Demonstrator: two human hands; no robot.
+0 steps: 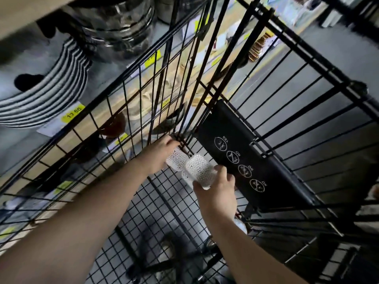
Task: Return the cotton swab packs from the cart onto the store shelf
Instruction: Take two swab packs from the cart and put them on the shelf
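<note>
Centre of frame, grip. My right hand is closed around the near end of one cotton swab pack, thumb on one side and fingers on the other, with the pack's far end pointing up and to the left. My left hand has its fingers curled over a second cotton swab pack, which touches the first. A further clear piece shows just beneath the two; whether it is a third pack I cannot tell.

Handling, as I judge it. Each pack is a clear, round-sided tub with white swab tips crowded against the wall. It should be very light and stiff enough to keep its shape, though thin plastic may flex or pop open under a hard squeeze. The smooth wall looks slippery, so I would hold across the middle of the barrel with a moderate wrap rather than pinch at an end.

Surroundings. Both packs sit low inside the black wire cart, close to the corner where its side grids meet. The black seat panel with printed icons lies just right of my right hand. The store shelf fills the upper left of the frame beyond the cart wall, carrying striped plates, steel pots and yellow price tags. Neither pack is on it yet.
</note>
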